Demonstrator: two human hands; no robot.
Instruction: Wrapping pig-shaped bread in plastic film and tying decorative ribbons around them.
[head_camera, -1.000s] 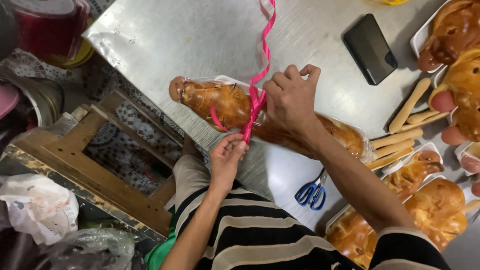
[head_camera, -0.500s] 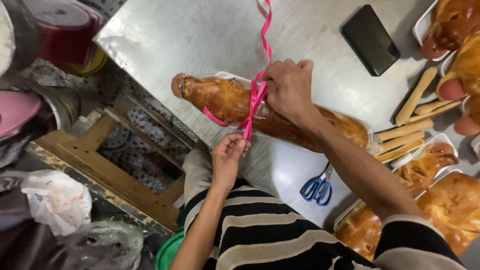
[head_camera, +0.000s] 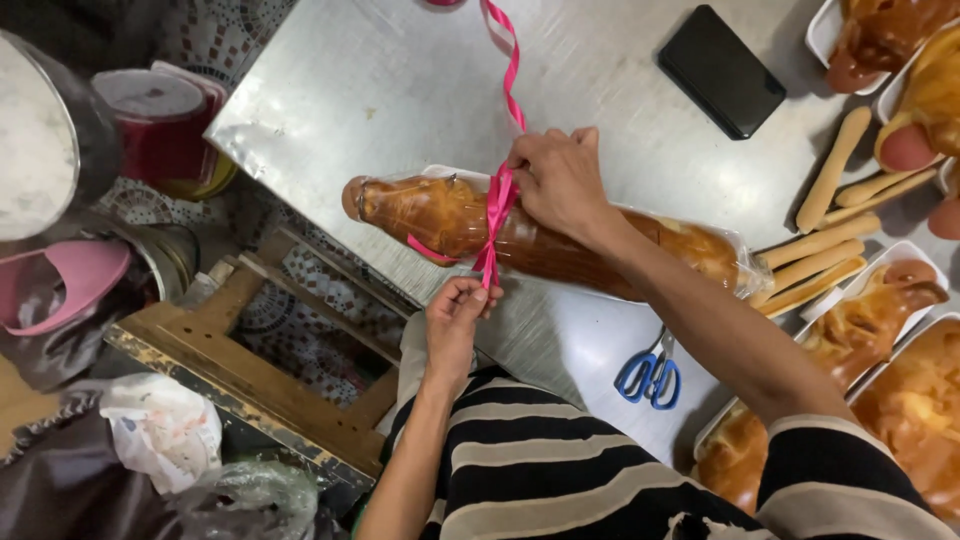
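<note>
A long golden loaf wrapped in clear plastic (head_camera: 440, 215) lies on a white tray at the near edge of the steel table (head_camera: 400, 90). A pink ribbon (head_camera: 497, 205) circles its middle and runs up across the table toward the far edge. My right hand (head_camera: 560, 180) rests on top of the loaf, fingers pinching the ribbon where it crosses. My left hand (head_camera: 455, 320) is below the loaf at the table's edge, pinching the ribbon's short lower end.
Blue scissors (head_camera: 650, 375) lie right of my arm. A black phone (head_camera: 722, 70) sits at the far right. Bread sticks (head_camera: 825, 250) and several trays of baked loaves (head_camera: 880, 310) crowd the right side. A wooden stool (head_camera: 230, 350), pots and bags are at left.
The view has drifted a little; the loaf and both hands sit slightly lower and further right in it. Both hands keep their hold on the ribbon around the loaf.
</note>
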